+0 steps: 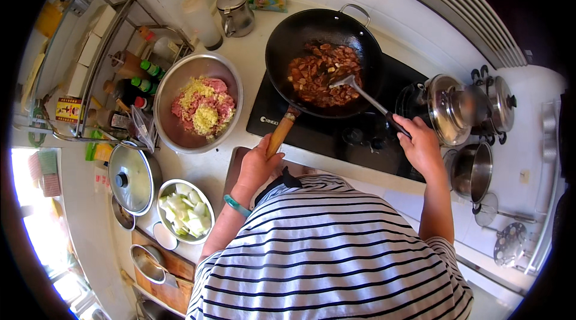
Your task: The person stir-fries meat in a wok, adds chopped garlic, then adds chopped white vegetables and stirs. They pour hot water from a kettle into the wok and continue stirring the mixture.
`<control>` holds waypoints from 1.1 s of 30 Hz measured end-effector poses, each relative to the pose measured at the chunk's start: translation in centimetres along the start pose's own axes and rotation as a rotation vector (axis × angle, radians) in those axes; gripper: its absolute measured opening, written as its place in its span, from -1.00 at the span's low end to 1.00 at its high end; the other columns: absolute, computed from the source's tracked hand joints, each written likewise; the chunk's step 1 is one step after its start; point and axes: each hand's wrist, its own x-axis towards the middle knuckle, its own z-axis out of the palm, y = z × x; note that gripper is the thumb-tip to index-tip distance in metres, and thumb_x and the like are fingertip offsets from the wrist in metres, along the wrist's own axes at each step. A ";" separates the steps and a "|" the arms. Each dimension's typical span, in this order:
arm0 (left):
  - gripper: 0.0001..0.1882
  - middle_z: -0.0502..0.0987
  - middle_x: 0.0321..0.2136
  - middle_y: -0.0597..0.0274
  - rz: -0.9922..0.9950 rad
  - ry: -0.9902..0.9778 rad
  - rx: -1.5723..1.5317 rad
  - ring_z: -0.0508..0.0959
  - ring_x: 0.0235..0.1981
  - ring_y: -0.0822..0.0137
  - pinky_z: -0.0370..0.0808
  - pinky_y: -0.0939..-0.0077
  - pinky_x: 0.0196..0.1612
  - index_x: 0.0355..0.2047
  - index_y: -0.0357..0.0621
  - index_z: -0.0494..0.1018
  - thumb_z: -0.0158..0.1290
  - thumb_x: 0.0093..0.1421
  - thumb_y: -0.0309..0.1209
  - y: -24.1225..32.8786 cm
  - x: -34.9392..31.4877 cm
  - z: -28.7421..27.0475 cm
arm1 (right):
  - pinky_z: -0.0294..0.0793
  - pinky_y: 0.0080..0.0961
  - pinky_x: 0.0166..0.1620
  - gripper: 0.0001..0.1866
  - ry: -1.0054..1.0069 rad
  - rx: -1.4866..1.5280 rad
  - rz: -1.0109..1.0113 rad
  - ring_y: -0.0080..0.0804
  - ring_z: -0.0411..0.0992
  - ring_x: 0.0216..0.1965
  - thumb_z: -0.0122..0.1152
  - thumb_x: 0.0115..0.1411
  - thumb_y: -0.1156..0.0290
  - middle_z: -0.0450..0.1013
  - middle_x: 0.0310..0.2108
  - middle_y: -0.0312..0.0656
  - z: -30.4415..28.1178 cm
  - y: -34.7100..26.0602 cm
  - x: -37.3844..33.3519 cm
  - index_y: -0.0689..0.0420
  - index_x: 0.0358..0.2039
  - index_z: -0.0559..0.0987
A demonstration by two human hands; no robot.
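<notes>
A black wok [282, 38] stands on the left part of the black stove top [264, 101]. Browned sliced meat [324, 71] lies in its bottom, glossy with dark sauce. My left hand [258, 161] is wrapped round the wok's wooden handle [282, 132], on the near side. In my right hand [419, 144] is the black grip of a metal spatula [367, 96], whose blade rests among the meat. Left of the wok sits a steel bowl [165, 113] with raw minced meat [219, 101] topped by a chopped yellowish ingredient [207, 117].
Nearer on the left are a bowl of cut pale-green vegetable [185, 212], a lidded pot [135, 179] and a wooden cutting board [177, 287]. A steel pitcher [235, 15] stands behind. Lidded pots [450, 119] crowd the right. A rack of bottles [129, 68] lines the left wall.
</notes>
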 end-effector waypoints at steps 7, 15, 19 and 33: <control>-0.31 0.58 -0.35 -0.16 -0.013 -0.009 -0.013 0.61 -0.30 -0.02 0.52 0.32 -0.20 0.20 -0.19 0.27 0.23 0.10 -0.25 -0.3 0.1 0.1 | 0.40 -0.34 -0.30 -0.57 -0.073 0.035 -0.003 -0.11 0.41 -0.40 0.28 0.06 0.51 0.38 -0.39 -0.09 -5.7 0.3 -2.3 -0.06 -0.02 0.56; -0.31 0.58 -0.36 -0.17 0.032 0.002 -0.014 0.61 -0.29 -0.05 0.51 0.31 -0.20 0.20 -0.19 0.26 0.22 0.11 -0.24 -0.5 0.2 0.1 | 0.44 -0.28 -0.18 -0.61 0.003 0.108 0.015 -0.01 0.45 -0.28 0.21 0.15 0.45 0.43 -0.28 -0.05 2.2 0.9 2.4 -0.07 0.02 0.52; -0.31 0.57 -0.33 -0.19 0.011 0.003 0.009 0.60 -0.27 -0.08 0.51 0.29 -0.19 0.20 -0.21 0.26 0.21 0.11 -0.24 -0.2 0.0 -0.2 | 0.42 -0.31 -0.19 -0.62 0.093 0.179 -0.012 -0.06 0.45 -0.29 0.20 0.17 0.45 0.43 -0.33 -0.05 1.9 1.2 3.9 -0.03 0.03 0.52; -0.32 0.57 -0.31 -0.21 0.012 -0.015 -0.011 0.60 -0.25 -0.08 0.51 0.28 -0.18 0.20 -0.24 0.26 0.21 0.11 -0.25 0.0 -0.1 -0.3 | 0.43 -0.31 -0.16 -0.63 -0.024 0.153 0.014 -0.04 0.45 -0.25 0.19 0.16 0.47 0.44 -0.30 -0.02 1.2 0.1 3.4 0.02 0.02 0.52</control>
